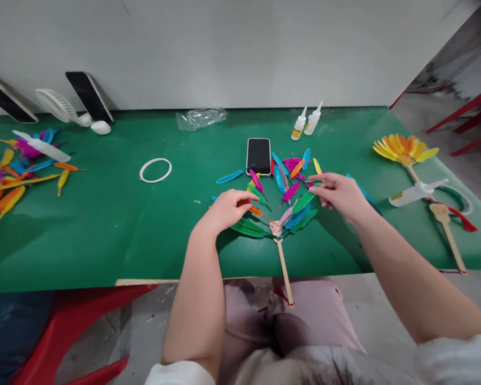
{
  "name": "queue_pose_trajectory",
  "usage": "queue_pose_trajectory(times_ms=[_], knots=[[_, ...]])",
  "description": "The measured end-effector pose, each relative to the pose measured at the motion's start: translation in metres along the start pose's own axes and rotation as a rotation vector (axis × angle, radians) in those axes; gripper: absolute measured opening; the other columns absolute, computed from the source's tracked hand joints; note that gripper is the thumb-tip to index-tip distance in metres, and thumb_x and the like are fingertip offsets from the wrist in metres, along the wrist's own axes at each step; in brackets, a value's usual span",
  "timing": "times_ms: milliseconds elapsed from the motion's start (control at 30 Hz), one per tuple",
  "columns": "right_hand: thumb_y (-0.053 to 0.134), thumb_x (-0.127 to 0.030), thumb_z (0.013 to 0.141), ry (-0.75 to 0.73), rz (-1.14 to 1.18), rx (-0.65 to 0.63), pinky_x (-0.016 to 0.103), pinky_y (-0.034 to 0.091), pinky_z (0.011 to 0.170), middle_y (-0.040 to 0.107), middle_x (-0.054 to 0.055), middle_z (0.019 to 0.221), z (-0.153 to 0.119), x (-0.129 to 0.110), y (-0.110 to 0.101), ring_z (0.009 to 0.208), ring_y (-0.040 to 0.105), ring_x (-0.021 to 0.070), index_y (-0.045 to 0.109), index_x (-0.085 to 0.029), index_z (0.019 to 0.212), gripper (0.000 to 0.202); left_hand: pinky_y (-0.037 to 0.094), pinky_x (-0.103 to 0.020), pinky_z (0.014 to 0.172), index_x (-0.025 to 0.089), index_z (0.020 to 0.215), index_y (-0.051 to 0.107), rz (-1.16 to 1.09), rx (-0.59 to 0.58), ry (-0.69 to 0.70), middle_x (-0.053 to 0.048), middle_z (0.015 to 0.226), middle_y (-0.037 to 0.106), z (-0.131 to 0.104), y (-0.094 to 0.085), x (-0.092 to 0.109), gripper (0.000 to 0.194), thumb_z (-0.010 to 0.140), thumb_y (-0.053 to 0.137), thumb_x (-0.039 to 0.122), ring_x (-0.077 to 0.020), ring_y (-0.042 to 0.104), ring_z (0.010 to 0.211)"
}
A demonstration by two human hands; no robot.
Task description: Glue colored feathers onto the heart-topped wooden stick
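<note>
A wooden fan handle (pixel 284 272) lies over the table's front edge, its round head (pixel 276 229) ringed by feathers. Blue feathers (pixel 299 217) and a pale pink feather (pixel 286 215) fan out at the right, dark green feathers (pixel 249 228) at the left. My right hand (pixel 336 195) is closed, its fingertips pinched at the tip of a green feather (pixel 303 202). Over the left feathers hovers my left hand (pixel 230 210), thumb and forefinger apart, near an orange feather (pixel 255 210). Loose magenta feathers (pixel 291 193) and a blue feather (pixel 229 176) lie beyond the fan.
Behind the feathers are a phone (pixel 258 155) and two glue bottles (pixel 299 125). At right lie a yellow feather fan (pixel 406 149), another glue bottle (pixel 411 195) and a wooden handle (pixel 449 235). Leftward are a white ring (pixel 155 170), a feather pile (pixel 8 182) and a small fan (pixel 58 104).
</note>
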State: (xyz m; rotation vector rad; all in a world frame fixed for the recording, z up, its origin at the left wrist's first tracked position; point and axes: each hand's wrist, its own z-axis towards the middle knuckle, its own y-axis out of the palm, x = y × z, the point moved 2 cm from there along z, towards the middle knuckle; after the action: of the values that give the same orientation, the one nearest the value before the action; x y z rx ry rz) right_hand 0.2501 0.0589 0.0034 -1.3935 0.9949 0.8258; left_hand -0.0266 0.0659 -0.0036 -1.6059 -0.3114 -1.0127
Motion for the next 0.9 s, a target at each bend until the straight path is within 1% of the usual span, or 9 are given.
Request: queue_pose_trajectory(times_ms=[100, 200, 267, 333, 433, 500, 600, 733, 900], knots=[[0.067, -0.029, 0.067, -0.006, 0.195, 0.36, 0.019, 0.04, 0.036, 0.057, -0.003, 0.054, 0.018, 0.003, -0.03, 0.045, 0.054, 0.0102, 0.062, -0.018, 0.093, 0.029, 0.048, -0.034, 0.077, 0.025, 0.098, 0.067, -0.015, 0.075, -0.031, -0.003, 0.098, 0.066, 0.0, -0.005, 0.001, 0.025, 0.078, 0.053, 0.019, -0.0187, 0.061, 0.086], [0.052, -0.031, 0.079, 0.023, 0.207, 0.502, 0.023, 0.048, 0.043, 0.064, 0.001, 0.067, 0.034, 0.011, -0.052, 0.057, 0.062, 0.0132, 0.052, -0.019, 0.109, 0.033, 0.048, -0.034, 0.078, 0.025, 0.1, 0.066, -0.06, 0.15, -0.034, -0.003, 0.096, 0.066, -0.003, -0.012, 0.001, 0.025, 0.078, 0.054, 0.021, -0.0179, 0.061, 0.086], [0.047, -0.033, 0.081, 0.038, 0.146, 0.472, 0.028, 0.05, 0.046, 0.066, 0.004, 0.073, 0.039, 0.018, -0.057, 0.059, 0.063, 0.0157, 0.044, -0.019, 0.12, 0.041, 0.048, -0.033, 0.078, 0.025, 0.1, 0.066, -0.108, 0.237, -0.029, -0.003, 0.092, 0.067, -0.007, -0.018, 0.0, 0.025, 0.078, 0.055, 0.022, -0.0167, 0.061, 0.082], [0.051, -0.032, 0.079, 0.005, -0.074, 0.394, 0.031, 0.051, 0.049, 0.068, 0.006, 0.08, 0.041, 0.026, -0.056, 0.062, 0.064, 0.0179, 0.043, -0.019, 0.122, 0.046, 0.049, -0.032, 0.078, 0.025, 0.101, 0.066, -0.16, 0.392, -0.026, -0.002, 0.091, 0.066, -0.011, -0.025, -0.003, 0.025, 0.078, 0.056, 0.023, -0.016, 0.061, 0.081], [0.053, -0.028, 0.075, -0.122, -0.537, 0.264, 0.035, 0.05, 0.065, 0.067, 0.005, 0.094, 0.041, 0.034, -0.05, 0.075, 0.063, 0.0186, 0.053, -0.023, 0.112, 0.037, 0.048, -0.032, 0.079, 0.023, 0.103, 0.065, -0.213, 0.642, -0.021, -0.003, 0.093, 0.066, -0.018, -0.034, -0.006, 0.026, 0.079, 0.056, 0.026, -0.0159, 0.061, 0.083], [0.055, -0.028, 0.073, -0.177, -0.663, 0.206, 0.039, 0.047, 0.075, 0.067, 0.005, 0.091, 0.044, 0.037, -0.046, 0.082, 0.06, 0.0217, 0.06, -0.023, 0.099, 0.027, 0.048, -0.033, 0.08, 0.021, 0.101, 0.065, -0.214, 0.741, -0.016, -0.003, 0.092, 0.066, -0.021, -0.038, -0.009, 0.025, 0.079, 0.055, 0.027, -0.0159, 0.061, 0.082], [0.055, -0.029, 0.073, -0.251, -0.806, 0.107, 0.042, 0.042, 0.08, 0.066, 0.007, 0.084, 0.051, 0.039, -0.042, 0.087, 0.056, 0.0257, 0.065, -0.022, 0.089, 0.021, 0.047, -0.034, 0.083, 0.019, 0.098, 0.066, -0.19, 0.845, -0.022, -0.004, 0.093, 0.066, -0.025, -0.044, -0.013, 0.024, 0.079, 0.055, 0.027, -0.0162, 0.061, 0.084], [0.051, -0.027, 0.074, -0.319, -0.925, 0.019, 0.041, 0.041, 0.079, 0.064, 0.008, 0.08, 0.06, 0.042, -0.041, 0.081, 0.056, 0.0248, 0.068, -0.02, 0.084, 0.02, 0.047, -0.034, 0.083, 0.02, 0.099, 0.066, -0.192, 0.949, -0.038, -0.004, 0.098, 0.067, -0.031, -0.049, -0.021, 0.023, 0.08, 0.055, 0.028, -0.0167, 0.061, 0.09], [0.05, -0.032, 0.078, -0.338, -1.008, 0.032, 0.038, 0.042, 0.074, 0.064, 0.009, 0.077, 0.056, 0.027, -0.038, 0.078, 0.056, 0.0242, 0.068, -0.02, 0.081, 0.022, 0.048, -0.033, 0.083, 0.021, 0.098, 0.067, -0.192, 0.971, -0.05, -0.003, 0.097, 0.067, -0.033, -0.05, -0.023, 0.021, 0.081, 0.055, 0.026, -0.0161, 0.061, 0.089]])
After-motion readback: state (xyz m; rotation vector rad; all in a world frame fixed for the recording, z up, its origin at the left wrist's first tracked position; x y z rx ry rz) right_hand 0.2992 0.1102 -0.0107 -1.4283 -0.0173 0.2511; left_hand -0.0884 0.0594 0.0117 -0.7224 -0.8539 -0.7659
